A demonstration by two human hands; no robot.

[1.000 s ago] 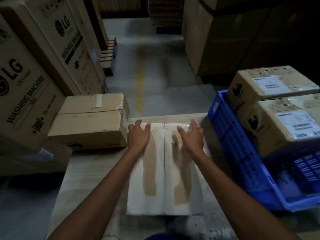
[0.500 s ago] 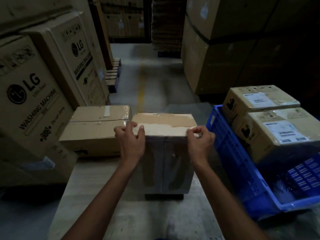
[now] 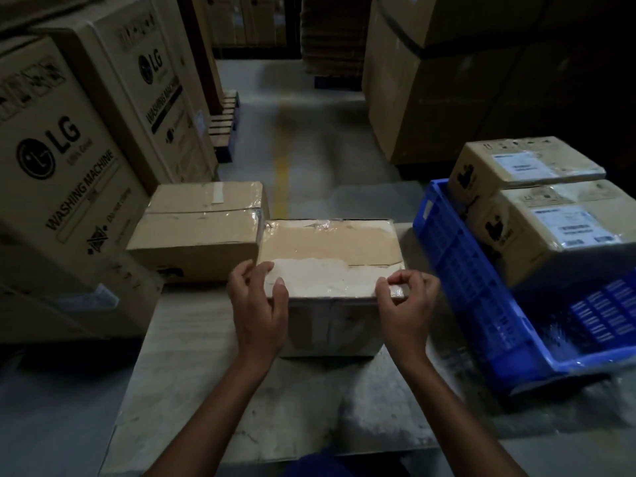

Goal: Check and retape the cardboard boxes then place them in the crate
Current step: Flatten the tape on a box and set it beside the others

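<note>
The brown cardboard box with the torn, pale top (image 3: pixel 330 249) is on a new face now: a second ago it lay long and flat under two spread palms, and it has been tipped so the ragged, half-peeled panel looks up. It sits on the pale worn bench (image 3: pixel 206 356) just left of the blue slatted plastic crate (image 3: pixel 457 263), not yet in it. The left hand (image 3: pixel 258 304) curls its grip over the near corner away from the crate, thumb on top. The right hand (image 3: pixel 407 304) pinches the crate-side near corner, fingers bent tight. My read is that the check is under way, and that torn face wants fresh tape before crating. Two labelled cardboard boxes (image 3: pixel 564 228) already sit in the crate's far end. Farther left of the crate, a taped brown carton (image 3: pixel 199 222) rests on the bench, with tall printed washing-machine cartons (image 3: pixel 62 173) behind it. A grey concrete floor (image 3: pixel 309 132) runs off into dim stacks.
</note>
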